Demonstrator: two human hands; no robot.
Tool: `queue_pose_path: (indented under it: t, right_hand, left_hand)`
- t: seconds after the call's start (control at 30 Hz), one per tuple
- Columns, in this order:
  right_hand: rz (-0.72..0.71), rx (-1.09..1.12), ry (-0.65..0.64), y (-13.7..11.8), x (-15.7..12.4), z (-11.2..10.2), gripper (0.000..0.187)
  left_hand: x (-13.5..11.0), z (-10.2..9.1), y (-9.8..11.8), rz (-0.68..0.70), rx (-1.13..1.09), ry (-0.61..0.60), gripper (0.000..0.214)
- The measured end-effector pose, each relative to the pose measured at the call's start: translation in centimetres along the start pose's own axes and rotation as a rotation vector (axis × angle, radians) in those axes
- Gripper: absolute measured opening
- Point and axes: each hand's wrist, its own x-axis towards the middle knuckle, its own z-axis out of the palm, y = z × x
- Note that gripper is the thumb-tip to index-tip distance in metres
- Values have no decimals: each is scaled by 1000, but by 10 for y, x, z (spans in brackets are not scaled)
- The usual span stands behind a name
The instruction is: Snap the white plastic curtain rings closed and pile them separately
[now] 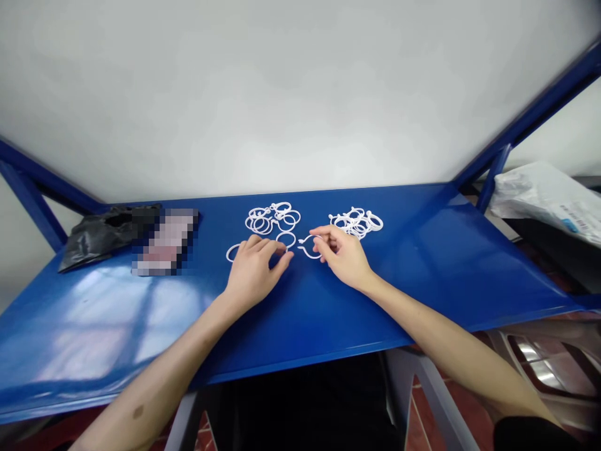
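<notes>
On the blue shelf (422, 263) lie two heaps of white plastic rings: one heap (272, 218) at the middle back, another heap (357, 222) to its right. My left hand (256, 269) rests on the shelf with fingers curled, fingertips pinching a single white ring (286, 239). Another loose ring (231, 252) lies just left of that hand. My right hand (342, 254) is closed in a pinch on an opened white ring (308, 249). The two hands are close together, almost touching at the rings.
A black plastic bag (101, 235) lies at the shelf's back left, with a blurred pinkish object (164, 241) beside it. Blue frame bars rise at both sides. A white plastic bag (544, 194) sits on a surface to the right. A grey wall stands behind.
</notes>
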Motion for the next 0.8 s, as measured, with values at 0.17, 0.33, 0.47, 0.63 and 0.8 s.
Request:
queue_pose_path:
  t: [0.17,0.33,0.47,0.63,0.8]
  right_hand:
    - [79,192,-51,1,-4,7,18]
    - [-71,-41,-88,-3,-9,7,10]
    - [-174,-165,-86,-7,-14,7,10]
    - [-244,-168,-107,-8,-18,8,12]
    - [-262,-141,-173,-6,-17,7,11]
  left_hand:
    - [-4,-1,15,-190,-445,-54,23]
    - [-3,-1,12,-369,-584,-60,27]
    - [-5,0,11,-361,-591,-50,27]
    - [-8,2,12,-238,-585,26,21]
    - [-7,4,9,-133,-562,85,16]
